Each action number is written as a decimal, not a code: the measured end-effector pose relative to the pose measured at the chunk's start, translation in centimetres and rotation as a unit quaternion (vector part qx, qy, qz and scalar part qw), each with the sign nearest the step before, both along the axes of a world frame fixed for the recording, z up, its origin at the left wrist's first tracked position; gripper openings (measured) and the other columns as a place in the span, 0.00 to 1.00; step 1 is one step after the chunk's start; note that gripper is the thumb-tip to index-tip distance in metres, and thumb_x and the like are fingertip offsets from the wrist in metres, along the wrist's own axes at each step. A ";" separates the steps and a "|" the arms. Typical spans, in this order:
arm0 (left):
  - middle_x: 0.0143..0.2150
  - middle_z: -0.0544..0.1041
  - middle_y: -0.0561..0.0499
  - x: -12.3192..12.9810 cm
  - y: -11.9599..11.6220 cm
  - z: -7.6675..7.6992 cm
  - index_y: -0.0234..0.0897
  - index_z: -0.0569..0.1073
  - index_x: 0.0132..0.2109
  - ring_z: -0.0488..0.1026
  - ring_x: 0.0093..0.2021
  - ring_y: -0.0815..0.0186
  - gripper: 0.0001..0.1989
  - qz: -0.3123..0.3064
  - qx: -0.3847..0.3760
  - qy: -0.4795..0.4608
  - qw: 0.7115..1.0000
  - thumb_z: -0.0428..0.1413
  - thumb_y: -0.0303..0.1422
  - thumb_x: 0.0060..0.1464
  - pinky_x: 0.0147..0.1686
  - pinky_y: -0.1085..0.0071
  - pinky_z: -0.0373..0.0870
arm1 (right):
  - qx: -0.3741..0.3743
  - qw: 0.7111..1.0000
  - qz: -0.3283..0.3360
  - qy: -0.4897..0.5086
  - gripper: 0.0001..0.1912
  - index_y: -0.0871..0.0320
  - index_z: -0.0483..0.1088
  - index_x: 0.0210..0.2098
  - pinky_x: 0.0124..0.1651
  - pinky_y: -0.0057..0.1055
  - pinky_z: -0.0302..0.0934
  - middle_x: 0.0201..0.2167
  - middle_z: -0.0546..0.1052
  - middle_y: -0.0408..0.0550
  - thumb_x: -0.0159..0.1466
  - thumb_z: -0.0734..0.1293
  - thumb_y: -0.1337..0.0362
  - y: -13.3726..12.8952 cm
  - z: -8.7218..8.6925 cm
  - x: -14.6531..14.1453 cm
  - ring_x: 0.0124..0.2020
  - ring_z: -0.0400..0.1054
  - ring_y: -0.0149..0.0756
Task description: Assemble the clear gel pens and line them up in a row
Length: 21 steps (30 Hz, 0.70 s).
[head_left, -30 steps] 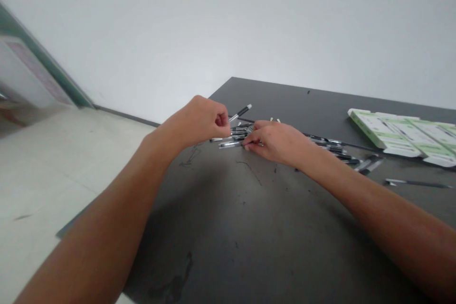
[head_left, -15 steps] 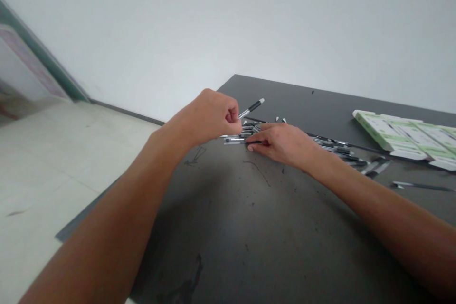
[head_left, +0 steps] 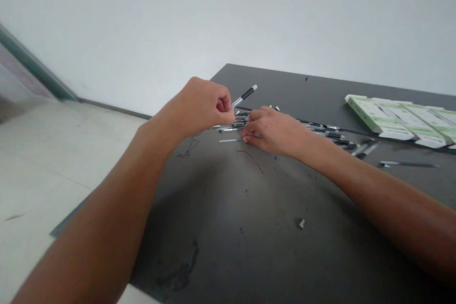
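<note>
My left hand (head_left: 204,107) is closed in a fist-like pinch, held above the table's far left part. From it a clear pen (head_left: 245,95) with a black grip and a pale tip slants up to the right. My right hand (head_left: 272,129) rests at the table, thumb and fingers pinched on a thin pale stick like a pen refill (head_left: 230,140), its other end hidden by the fingers. Behind and under that hand lies a heap of similar pens (head_left: 326,134), partly covered by the hand and forearm.
Green-and-white flat boxes (head_left: 395,116) lie at the right rear of the dark table (head_left: 228,199). A single pen (head_left: 409,164) lies apart on the right. One small whitish piece (head_left: 302,223) is near the front. A white wall (head_left: 249,14) stands behind.
The thin stick at my right fingers now lies apart from the pens beside it. A small whitish piece has appeared on the near table. The view has shifted slightly; my left hand still holds its pen.
</note>
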<state>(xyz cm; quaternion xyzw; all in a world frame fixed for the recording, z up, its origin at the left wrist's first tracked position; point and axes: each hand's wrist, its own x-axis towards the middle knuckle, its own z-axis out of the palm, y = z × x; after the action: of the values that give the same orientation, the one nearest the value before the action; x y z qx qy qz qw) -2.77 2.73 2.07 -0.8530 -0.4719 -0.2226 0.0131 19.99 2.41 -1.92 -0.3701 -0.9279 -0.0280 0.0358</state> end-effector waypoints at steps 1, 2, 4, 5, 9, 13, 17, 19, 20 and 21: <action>0.29 0.81 0.55 0.2 -0.2 0.0 0.37 0.82 0.35 0.77 0.31 0.66 0.06 0.007 0.004 0.002 1.000 0.60 0.32 0.53 0.38 0.70 0.68 | 0.001 1.000 0.002 0.000 0.13 0.57 0.85 0.46 0.52 0.42 0.62 0.44 0.79 0.58 0.73 0.67 0.63 0.1 -0.1 -0.2 0.48 0.71 0.49; 0.30 0.81 0.55 0.5 -0.4 0.0 0.37 0.82 0.35 0.77 0.32 0.66 0.06 0.012 0.005 0.002 1.000 0.60 0.32 0.54 0.39 0.70 0.69 | 0.004 1.000 0.003 0.001 0.14 0.59 0.85 0.46 0.55 0.43 0.62 0.45 0.79 0.58 0.73 0.66 0.63 0.1 -0.2 -0.3 0.49 0.71 0.50; 0.33 0.82 0.54 1.0 -0.7 -0.1 0.36 0.83 0.39 0.77 0.34 0.66 0.08 0.016 0.008 -0.006 1.000 0.59 0.33 0.55 0.42 0.70 0.71 | 0.024 1.000 -0.009 0.010 0.15 0.61 0.83 0.47 0.59 0.45 0.62 0.47 0.79 0.59 0.75 0.64 0.62 0.2 -0.1 -0.2 0.52 0.71 0.51; 0.34 0.82 0.54 1.3 -0.8 -0.3 0.36 0.83 0.41 0.77 0.36 0.66 0.10 0.016 0.015 -0.013 1.000 0.59 0.33 0.56 0.44 0.70 0.71 | 0.035 0.999 -0.023 0.017 0.16 0.62 0.82 0.49 0.62 0.46 0.61 0.49 0.79 0.59 0.76 0.63 0.62 0.0 0.1 0.2 0.54 0.71 0.52; 0.37 0.82 0.52 1.9 -0.9 -1.0 0.35 0.84 0.45 0.79 0.40 0.64 0.13 0.012 0.068 -0.049 0.996 0.59 0.37 0.60 0.52 0.67 0.73 | 0.049 0.989 -0.117 0.073 0.18 0.59 0.74 0.55 0.68 0.48 0.57 0.55 0.78 0.57 0.80 0.56 0.59 -4.4 2.1 3.5 0.61 0.69 0.54; 0.39 0.82 0.54 1.9 -1.0 -1.0 0.32 0.83 0.51 0.81 0.43 0.66 0.20 0.011 0.115 -0.083 0.990 0.57 0.43 0.66 0.55 0.68 0.74 | -0.043 0.970 -0.149 0.188 0.13 0.54 0.71 0.50 0.50 0.37 0.64 0.45 0.79 0.48 0.81 0.57 0.57 -14.4 2.9 7.3 0.43 0.73 0.39; 0.42 0.83 0.57 2.1 -1.3 -0.8 0.34 0.81 0.53 0.79 0.41 0.74 0.19 0.059 0.127 -0.108 0.984 0.56 0.43 0.69 0.47 0.79 0.73 | -0.150 0.963 -0.112 0.192 0.12 0.53 0.71 0.50 0.50 0.41 0.63 0.40 0.80 0.48 0.80 0.59 0.57 -23.1 0.3 8.9 0.41 0.72 0.41; 0.44 0.83 0.59 2.3 -1.3 -1.0 0.36 0.80 0.54 0.78 0.41 0.76 0.18 0.082 0.112 -0.105 0.985 0.54 0.44 0.71 0.47 0.81 0.73 | -0.213 0.948 -0.104 0.213 0.12 0.53 0.71 0.54 0.50 0.39 0.64 0.38 0.79 0.46 0.81 0.58 0.60 -25.6 -0.8 8.8 0.41 0.72 0.40; 0.44 0.83 0.60 2.4 -1.3 -1.2 0.37 0.79 0.54 0.77 0.41 0.76 0.17 0.088 0.107 -0.105 0.985 0.54 0.43 0.71 0.47 0.81 0.73 | -0.246 0.938 -0.099 0.224 0.12 0.53 0.71 0.55 0.49 0.38 0.64 0.37 0.79 0.46 0.81 0.58 0.61 -26.3 -1.1 8.6 0.41 0.72 0.39; 0.44 0.83 0.60 2.5 -1.3 -1.3 0.38 0.79 0.55 0.77 0.41 0.76 0.16 0.088 0.103 -0.107 0.985 0.54 0.43 0.71 0.48 0.80 0.73 | -0.276 0.928 -0.097 0.233 0.12 0.53 0.72 0.54 0.49 0.37 0.65 0.36 0.78 0.45 0.81 0.57 0.62 -26.8 -1.2 8.4 0.41 0.72 0.38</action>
<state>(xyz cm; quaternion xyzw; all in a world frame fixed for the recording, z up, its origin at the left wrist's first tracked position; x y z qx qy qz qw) -0.30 1.44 0.77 -0.7735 -0.5185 -0.3578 0.0699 28.41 -24.39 -3.11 -0.4500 -0.8240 0.3124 0.1445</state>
